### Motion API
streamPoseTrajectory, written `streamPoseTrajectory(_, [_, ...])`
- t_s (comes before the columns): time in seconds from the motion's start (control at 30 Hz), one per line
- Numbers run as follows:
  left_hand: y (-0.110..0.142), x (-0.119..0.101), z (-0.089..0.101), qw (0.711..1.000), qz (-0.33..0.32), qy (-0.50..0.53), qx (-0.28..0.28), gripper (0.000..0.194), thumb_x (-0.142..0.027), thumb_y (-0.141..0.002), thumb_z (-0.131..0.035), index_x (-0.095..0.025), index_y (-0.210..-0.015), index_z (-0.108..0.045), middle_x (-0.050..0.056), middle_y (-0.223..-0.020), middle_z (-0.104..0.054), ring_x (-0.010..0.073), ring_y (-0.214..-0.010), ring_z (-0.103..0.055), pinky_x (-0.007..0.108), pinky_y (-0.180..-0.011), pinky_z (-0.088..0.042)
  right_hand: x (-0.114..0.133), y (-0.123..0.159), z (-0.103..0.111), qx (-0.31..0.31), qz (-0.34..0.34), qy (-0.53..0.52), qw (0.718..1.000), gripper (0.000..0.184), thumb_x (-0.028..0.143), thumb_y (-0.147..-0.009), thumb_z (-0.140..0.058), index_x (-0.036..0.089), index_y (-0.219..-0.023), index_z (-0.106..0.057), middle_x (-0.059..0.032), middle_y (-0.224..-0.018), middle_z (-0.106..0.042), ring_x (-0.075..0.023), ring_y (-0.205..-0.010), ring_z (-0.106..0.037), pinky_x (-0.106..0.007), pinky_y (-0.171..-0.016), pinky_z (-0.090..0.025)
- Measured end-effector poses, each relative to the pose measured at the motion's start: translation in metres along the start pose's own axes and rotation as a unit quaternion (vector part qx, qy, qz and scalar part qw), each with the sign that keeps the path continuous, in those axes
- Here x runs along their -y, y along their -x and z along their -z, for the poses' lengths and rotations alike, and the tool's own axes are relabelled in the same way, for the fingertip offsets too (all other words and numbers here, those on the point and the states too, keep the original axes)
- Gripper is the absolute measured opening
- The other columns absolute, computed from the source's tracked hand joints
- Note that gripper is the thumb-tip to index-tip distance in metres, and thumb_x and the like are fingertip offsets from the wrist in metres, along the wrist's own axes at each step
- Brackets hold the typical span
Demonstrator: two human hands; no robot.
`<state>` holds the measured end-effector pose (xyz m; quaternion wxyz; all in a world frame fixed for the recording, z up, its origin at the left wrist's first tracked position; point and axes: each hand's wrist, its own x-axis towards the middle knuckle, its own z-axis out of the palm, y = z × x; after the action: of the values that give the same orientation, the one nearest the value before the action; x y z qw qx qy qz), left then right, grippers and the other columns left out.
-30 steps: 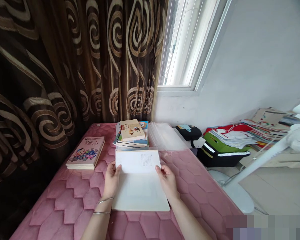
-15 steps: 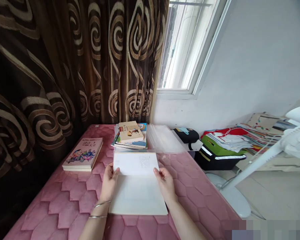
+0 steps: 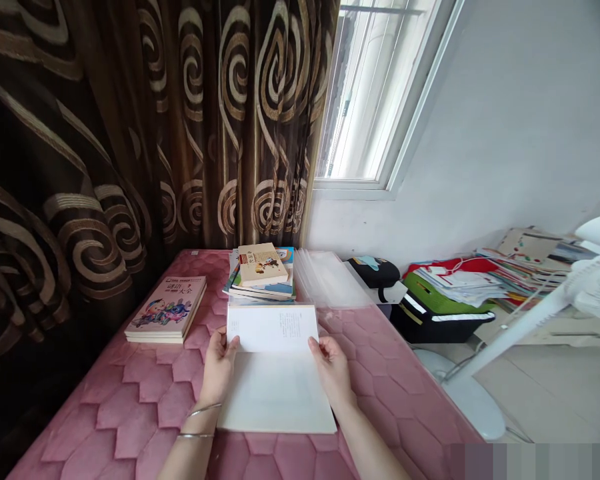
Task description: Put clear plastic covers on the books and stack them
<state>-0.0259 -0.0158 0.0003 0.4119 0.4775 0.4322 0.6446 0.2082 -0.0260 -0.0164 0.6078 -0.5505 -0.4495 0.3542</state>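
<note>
An open book (image 3: 277, 393) lies on the pink mattress in front of me, its large lower page blank and whitish. Its upper leaf (image 3: 263, 328) carries small printed text, and a strip of clear plastic shows along its far edge. My left hand (image 3: 220, 357) grips the left edge of this leaf, thumb on top. On the opposite edge, my right hand (image 3: 331, 363) pinches it the same way. The fingers under the leaf are hidden. Beyond it, a stack of books (image 3: 263, 267) sits beside clear plastic sheets (image 3: 330, 280).
Two stacked books (image 3: 165, 310) lie to the left on the mattress (image 3: 150, 413). A patterned curtain (image 3: 205, 120) hangs behind. Off the right side are a black and green bag (image 3: 435, 320), piled papers (image 3: 525, 263) and a white fan (image 3: 515, 333).
The view has shifted very slightly. Both hands keep their hold on the book's upper leaf, with hardly any movement.
</note>
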Motion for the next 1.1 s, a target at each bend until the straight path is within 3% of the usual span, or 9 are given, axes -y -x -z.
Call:
streamPoseTrajectory(0.33, [-0.0021, 0.0033, 0.0013, 1.0, 0.013, -0.008, -0.002, 0.038, -0.048, -0.074, -0.066, -0.019, -0.096, -0.054, 0.006, -0.095, -0.067, 0.0185, -0.089, -0.06, 0.03, -0.083, -0.045, -0.0001, 0.002, -0.0012, -0.001, -0.033, -0.028, 0.999, 0.046, 0.065, -0.068, -0.064, 0.02, -0.07, -0.055, 0.0008, -0.059, -0.058, -0.0147, -0.055, -0.05, -0.025, -0.052, -0.039])
streamPoseTrajectory(0.57, [0.001, -0.0019, 0.0007, 1.0, 0.011, -0.002, 0.004, 0.038, -0.044, -0.073, -0.068, -0.019, -0.099, -0.055, 0.007, -0.098, -0.067, 0.0193, -0.094, -0.061, 0.03, -0.085, -0.044, 0.0003, 0.0013, 0.0003, -0.012, -0.007, 0.013, 1.0, 0.046, 0.065, -0.07, -0.062, 0.02, -0.068, -0.055, 0.0004, -0.059, -0.057, -0.0148, -0.056, -0.049, -0.025, -0.053, -0.039])
streamPoseTrajectory(1.1, [-0.0023, 0.0019, 0.0011, 1.0, 0.024, -0.003, -0.01, 0.037, -0.046, -0.07, -0.069, -0.018, -0.09, -0.055, 0.004, -0.085, -0.066, 0.0175, -0.082, -0.06, 0.029, -0.078, -0.044, -0.0014, 0.0014, 0.0006, -0.005, -0.016, -0.002, 1.0, 0.044, 0.063, -0.07, -0.064, 0.019, -0.071, -0.057, 0.0005, -0.06, -0.058, -0.0156, -0.057, -0.051, -0.025, -0.053, -0.04])
